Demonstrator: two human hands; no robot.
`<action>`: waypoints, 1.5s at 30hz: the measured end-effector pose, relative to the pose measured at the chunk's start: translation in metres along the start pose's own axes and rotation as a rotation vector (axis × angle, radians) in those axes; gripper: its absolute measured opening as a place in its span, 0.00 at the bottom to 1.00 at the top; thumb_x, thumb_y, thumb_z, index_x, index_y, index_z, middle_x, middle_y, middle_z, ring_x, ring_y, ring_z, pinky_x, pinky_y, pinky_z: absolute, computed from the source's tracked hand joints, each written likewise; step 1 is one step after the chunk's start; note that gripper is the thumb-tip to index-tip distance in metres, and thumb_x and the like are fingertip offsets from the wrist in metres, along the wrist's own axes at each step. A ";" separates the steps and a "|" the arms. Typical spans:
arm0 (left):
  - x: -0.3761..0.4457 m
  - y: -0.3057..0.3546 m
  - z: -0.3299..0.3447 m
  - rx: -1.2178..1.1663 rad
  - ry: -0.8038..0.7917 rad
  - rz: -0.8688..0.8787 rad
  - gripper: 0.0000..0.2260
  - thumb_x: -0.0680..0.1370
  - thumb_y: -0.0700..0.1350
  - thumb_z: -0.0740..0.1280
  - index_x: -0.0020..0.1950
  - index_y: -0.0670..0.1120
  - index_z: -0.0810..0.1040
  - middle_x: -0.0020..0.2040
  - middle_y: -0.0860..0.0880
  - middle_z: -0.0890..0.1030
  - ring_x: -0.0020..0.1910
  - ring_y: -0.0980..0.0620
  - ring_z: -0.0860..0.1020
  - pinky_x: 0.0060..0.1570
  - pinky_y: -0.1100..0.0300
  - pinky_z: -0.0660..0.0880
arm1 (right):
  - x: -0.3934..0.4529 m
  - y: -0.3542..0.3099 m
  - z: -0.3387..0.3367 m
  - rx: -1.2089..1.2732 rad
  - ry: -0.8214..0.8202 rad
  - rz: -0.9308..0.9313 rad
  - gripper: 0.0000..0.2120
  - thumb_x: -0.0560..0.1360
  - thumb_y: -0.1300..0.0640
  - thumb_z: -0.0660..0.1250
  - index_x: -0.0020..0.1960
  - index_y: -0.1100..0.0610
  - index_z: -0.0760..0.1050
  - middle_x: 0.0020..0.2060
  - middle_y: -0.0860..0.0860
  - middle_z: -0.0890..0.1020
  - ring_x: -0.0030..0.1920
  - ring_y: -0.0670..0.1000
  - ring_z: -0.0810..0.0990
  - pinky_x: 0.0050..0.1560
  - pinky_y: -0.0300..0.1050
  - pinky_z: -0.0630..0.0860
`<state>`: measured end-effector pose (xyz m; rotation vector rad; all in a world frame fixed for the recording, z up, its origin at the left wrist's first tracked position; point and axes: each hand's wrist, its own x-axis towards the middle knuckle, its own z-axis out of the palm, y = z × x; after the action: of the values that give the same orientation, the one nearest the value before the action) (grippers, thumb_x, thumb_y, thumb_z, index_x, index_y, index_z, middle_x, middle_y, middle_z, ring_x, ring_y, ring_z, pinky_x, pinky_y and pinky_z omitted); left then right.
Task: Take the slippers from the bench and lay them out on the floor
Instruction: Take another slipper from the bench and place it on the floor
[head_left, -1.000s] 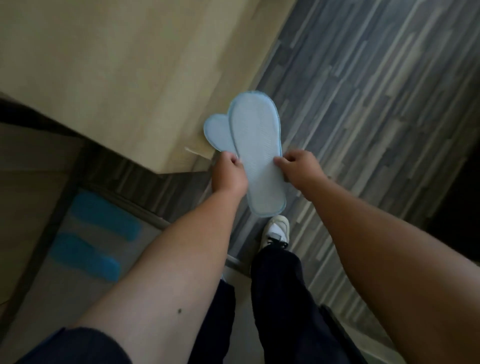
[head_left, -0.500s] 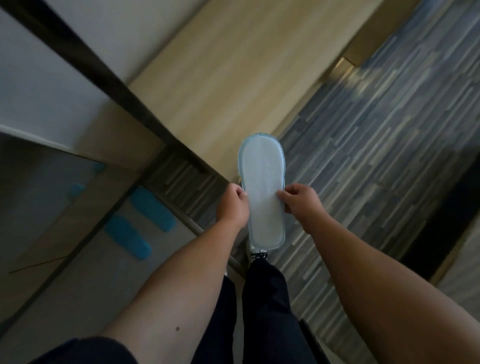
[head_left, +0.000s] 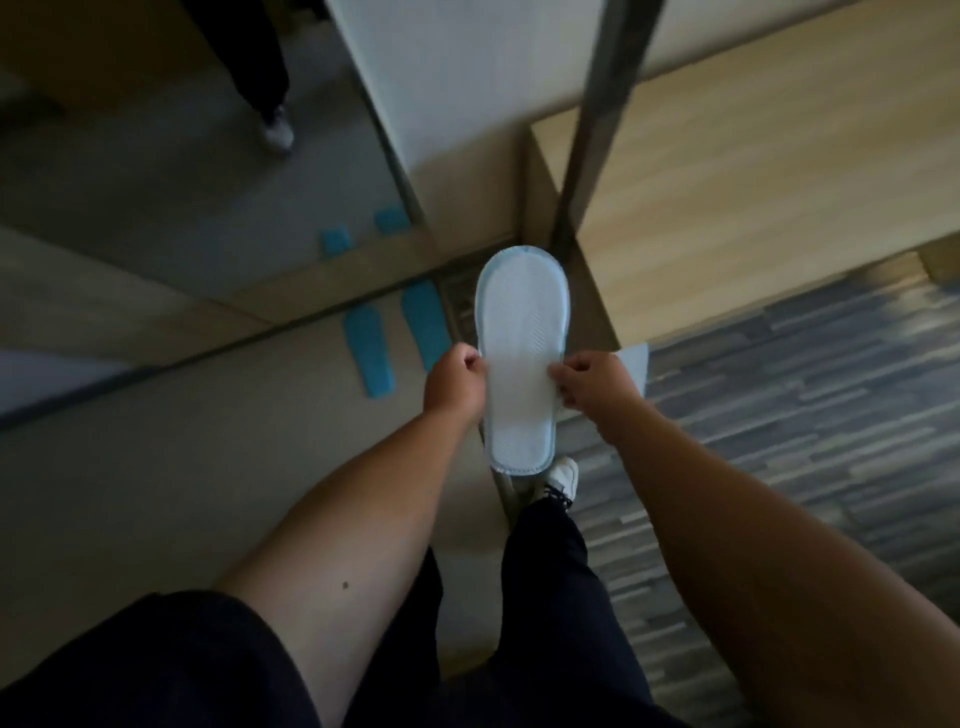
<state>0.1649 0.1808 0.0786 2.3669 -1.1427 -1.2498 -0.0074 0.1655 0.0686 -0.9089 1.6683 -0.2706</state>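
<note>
I hold a pale blue flat slipper (head_left: 522, 332) sole-up in front of me, toe pointing away. My left hand (head_left: 453, 385) pinches its left edge and my right hand (head_left: 592, 383) pinches its right edge. A corner of pale blue material (head_left: 636, 361) shows behind my right hand; whether it is the second slipper I cannot tell. The light wooden bench (head_left: 753, 171) stretches to the upper right. Two darker blue slippers (head_left: 395, 338) lie side by side on the beige floor to the left.
A mirror (head_left: 208, 156) stands at the upper left and reflects blue slipper tips and a person's leg. A dark metal post (head_left: 587, 130) rises beside the bench. Grey striped flooring (head_left: 805, 389) covers the right. My shoe (head_left: 561, 478) is below the slipper.
The view has swung left, from the bench toward the mirror and the beige floor. The two slippers that were fanned apart now sit as one visible sole. Both hands keep their grip.
</note>
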 end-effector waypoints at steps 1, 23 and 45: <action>0.000 -0.011 -0.019 -0.027 0.027 -0.015 0.05 0.78 0.45 0.62 0.45 0.47 0.76 0.49 0.43 0.81 0.49 0.43 0.78 0.43 0.58 0.68 | -0.004 -0.013 0.017 -0.012 -0.025 -0.015 0.08 0.75 0.56 0.71 0.42 0.60 0.80 0.34 0.55 0.81 0.36 0.54 0.79 0.47 0.57 0.81; 0.013 -0.448 -0.425 -0.227 0.239 -0.124 0.08 0.79 0.45 0.61 0.45 0.42 0.75 0.41 0.44 0.77 0.41 0.45 0.74 0.41 0.54 0.71 | -0.139 -0.159 0.566 -0.231 -0.300 -0.164 0.07 0.77 0.59 0.67 0.41 0.57 0.78 0.36 0.56 0.82 0.34 0.51 0.80 0.38 0.44 0.77; 0.100 -0.527 -0.499 -0.295 0.296 -0.256 0.08 0.79 0.45 0.61 0.48 0.42 0.77 0.47 0.41 0.81 0.45 0.42 0.77 0.43 0.54 0.73 | -0.099 -0.209 0.703 -0.266 -0.343 -0.089 0.07 0.77 0.58 0.67 0.48 0.62 0.79 0.37 0.55 0.81 0.34 0.50 0.78 0.39 0.43 0.77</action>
<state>0.8673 0.3880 0.0490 2.4146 -0.5404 -1.0079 0.7215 0.2897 0.0471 -1.1592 1.3658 0.0508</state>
